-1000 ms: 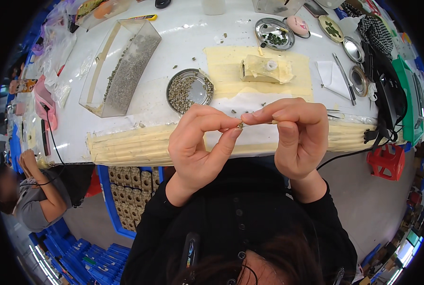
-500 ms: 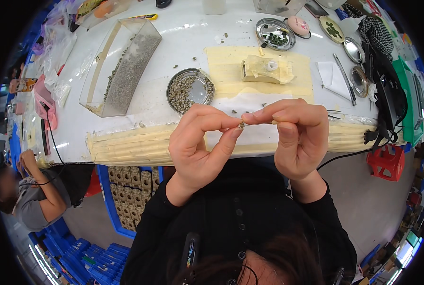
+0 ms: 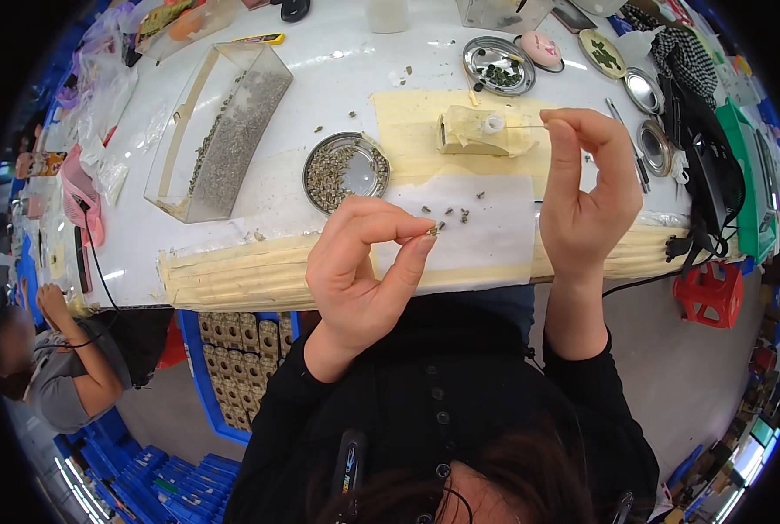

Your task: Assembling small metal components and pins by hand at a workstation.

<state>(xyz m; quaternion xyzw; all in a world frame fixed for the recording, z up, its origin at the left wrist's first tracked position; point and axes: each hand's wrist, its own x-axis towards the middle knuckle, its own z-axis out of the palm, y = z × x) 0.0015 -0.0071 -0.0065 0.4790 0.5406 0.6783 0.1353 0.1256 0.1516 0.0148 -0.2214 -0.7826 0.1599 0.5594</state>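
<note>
My left hand [image 3: 364,271] is raised over the table's front edge and pinches a tiny metal part [image 3: 432,230] between thumb and forefinger. My right hand [image 3: 586,196] is lifted further back and to the right. Its fingertips are closed on a thin wire [image 3: 521,127] that runs left toward a pale tape-wrapped block [image 3: 468,133]. A white paper sheet [image 3: 486,249] with several small loose parts [image 3: 455,212] lies on the table between the hands. A round metal dish [image 3: 346,170] full of small parts stands left of the sheet.
A clear plastic box [image 3: 224,131] of small parts sits at the left. More round dishes [image 3: 499,68] and tools [image 3: 624,140] line the back right. A red stool [image 3: 708,293] stands right of the table. Another person [image 3: 54,367] crouches at lower left by blue crates [image 3: 137,476].
My hands were pinched together at the table's front edge. The right hand has since pulled away, up and to the right, toward the taped block. The left hand keeps its pinch.
</note>
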